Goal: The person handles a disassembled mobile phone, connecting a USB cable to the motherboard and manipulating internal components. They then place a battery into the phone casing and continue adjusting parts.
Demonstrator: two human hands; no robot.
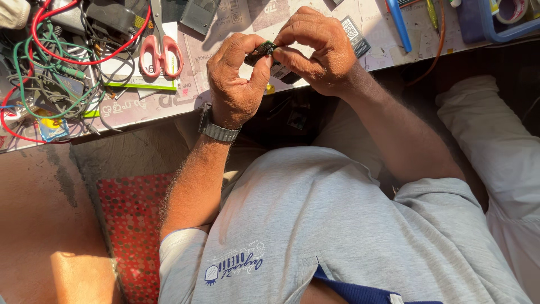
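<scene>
My left hand (236,79) and my right hand (318,50) meet at the near edge of the workbench (169,104), both pinching a small dark green electronic part (262,50) between fingers and thumbs. A grey watch (216,130) sits on my left wrist. A dark flat piece (284,73) lies on the bench just under my right hand, partly hidden by it.
Pink-handled scissors (160,53) lie left of my hands. A tangle of red, green and black wires (56,62) fills the bench's left end. A blue pen (400,25) and a blue tray (495,25) are at the right. A red dotted cushion (132,225) lies below.
</scene>
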